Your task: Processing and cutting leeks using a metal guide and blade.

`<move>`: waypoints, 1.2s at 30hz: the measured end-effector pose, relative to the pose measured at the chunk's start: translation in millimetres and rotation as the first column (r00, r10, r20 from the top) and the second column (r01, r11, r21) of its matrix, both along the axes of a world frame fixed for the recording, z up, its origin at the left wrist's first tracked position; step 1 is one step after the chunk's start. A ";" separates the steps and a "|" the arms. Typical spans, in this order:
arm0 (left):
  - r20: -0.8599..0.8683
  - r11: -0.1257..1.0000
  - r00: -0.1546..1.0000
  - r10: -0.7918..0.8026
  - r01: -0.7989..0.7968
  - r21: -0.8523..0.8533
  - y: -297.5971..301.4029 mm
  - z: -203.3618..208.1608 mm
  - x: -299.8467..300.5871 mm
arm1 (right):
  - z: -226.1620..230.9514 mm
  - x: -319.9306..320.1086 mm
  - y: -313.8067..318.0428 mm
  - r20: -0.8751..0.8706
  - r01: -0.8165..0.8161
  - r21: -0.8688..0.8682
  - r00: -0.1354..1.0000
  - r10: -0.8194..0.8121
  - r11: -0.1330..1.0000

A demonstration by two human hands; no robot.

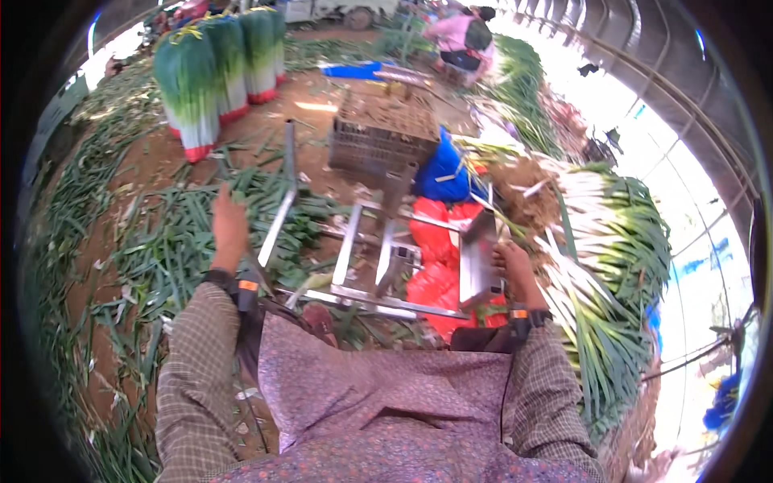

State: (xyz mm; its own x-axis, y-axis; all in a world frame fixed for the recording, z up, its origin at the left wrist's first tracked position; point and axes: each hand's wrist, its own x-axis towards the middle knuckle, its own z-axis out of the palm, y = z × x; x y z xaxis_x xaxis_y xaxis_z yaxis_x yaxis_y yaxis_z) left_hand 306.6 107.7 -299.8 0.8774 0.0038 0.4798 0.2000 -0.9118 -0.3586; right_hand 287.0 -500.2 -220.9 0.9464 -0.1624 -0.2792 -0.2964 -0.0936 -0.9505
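My left hand (229, 229) is raised over a litter of cut green leaves (173, 229), left of a metal frame (344, 249). Its fingers look stretched out and nothing shows in them, though it is slightly blurred. On the right, my right hand (515, 270) is beside the upright metal plate (477, 262) at the frame's right end. Its fingers are curled, and what they hold, if anything, is hidden. Close by on that side lies a big pile of leeks (596, 217), white stalks toward me and green tops outward. Both wrists wear dark bands with orange marks.
Red plastic bags (435, 270) lie under the frame, with a blue bag (444, 171) behind. A dark crate (385, 133) stands beyond. Tall leek bundles (187, 88) stand upright at the far left. A person in pink (463, 44) crouches at the back. Leaf scraps cover the left ground.
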 end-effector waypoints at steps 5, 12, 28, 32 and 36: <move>0.230 0.729 0.971 0.070 0.108 -0.676 -5.8 32.3 5.0 | -70.5 30.7 -45.3 0.190 0.145 -0.861 0.981 0.044 0.488; 0.235 0.741 0.972 0.017 0.146 -0.656 -14.5 28.0 -9.0 | -150.6 38.3 -78.0 -0.127 -0.202 -0.887 0.971 0.202 0.415; 0.067 0.697 0.997 0.030 0.027 -0.717 -6.0 32.4 -23.3 | -152.2 34.9 -102.0 -0.046 -0.139 -0.882 0.976 0.213 0.449; 0.117 0.687 0.993 -0.021 0.099 -0.720 -7.9 33.0 -24.0 | -151.5 36.6 -124.0 -0.122 -0.181 -0.887 0.979 0.163 0.424; 0.115 0.706 0.993 0.003 0.079 -0.704 -13.8 37.6 -22.3 | -149.3 32.1 -128.1 -0.123 -0.186 -0.893 0.977 0.175 0.410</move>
